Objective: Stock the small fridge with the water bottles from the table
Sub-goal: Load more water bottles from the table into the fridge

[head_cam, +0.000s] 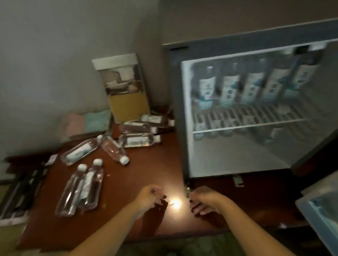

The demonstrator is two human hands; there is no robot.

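Observation:
Several clear water bottles (91, 186) with white caps lie on their sides on the dark red table (142, 175), spread from the near left to the back by the fridge. The small fridge (243, 116) stands open at the right, with several labelled bottles (229, 90) upright at the back of its wire shelf (248, 122). My left hand (149, 197) and my right hand (205, 200) hover low over the table's front, in front of the fridge, fingers loosely curled and holding nothing. Between them a bright glare spot shines on the tabletop.
A brochure stand (125, 86) leans against the wall behind the bottles, with folded pink and teal cloths (86, 121) to its left. A dark tray (22, 188) sits off the table's left edge. The fridge door (324, 204) juts out at the right.

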